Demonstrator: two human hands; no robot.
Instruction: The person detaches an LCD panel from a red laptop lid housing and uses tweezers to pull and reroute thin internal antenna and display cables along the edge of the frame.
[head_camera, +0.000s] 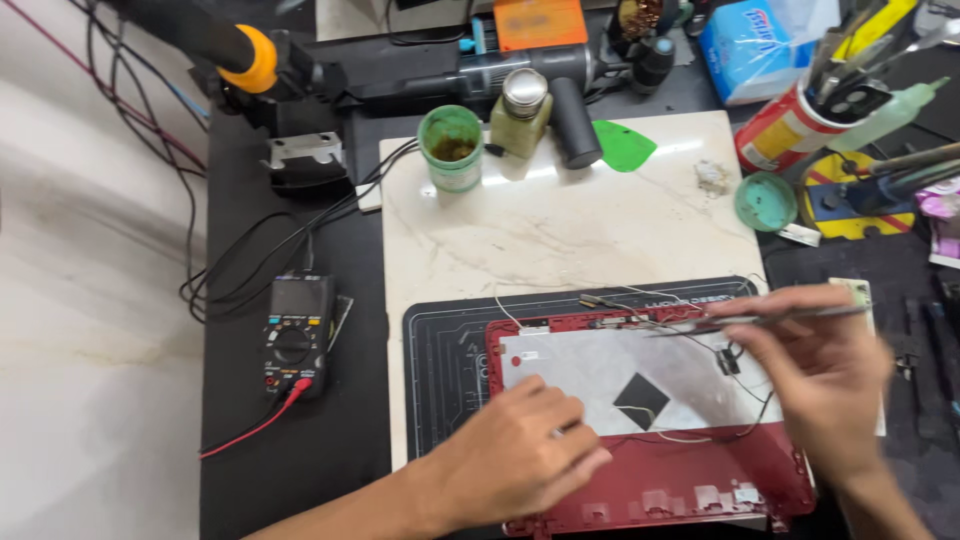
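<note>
On the dark mat (440, 350) lies the red laptop cover (700, 480), long side left to right. The left hand (520, 455) presses flat on it, holding nothing; the right hand (825, 385) grips tweezers (760, 320) pointing left over its upper edge.

The right hand (825, 385) is motion-blurred, its wrist cut off by the bottom edge. The left hand (520, 450) hides part of the red laptop lid (690, 480).

Bright overhead light; glare on marble slab (560, 215); right hand (825, 385) motion-blurred; soft shadows.
</note>
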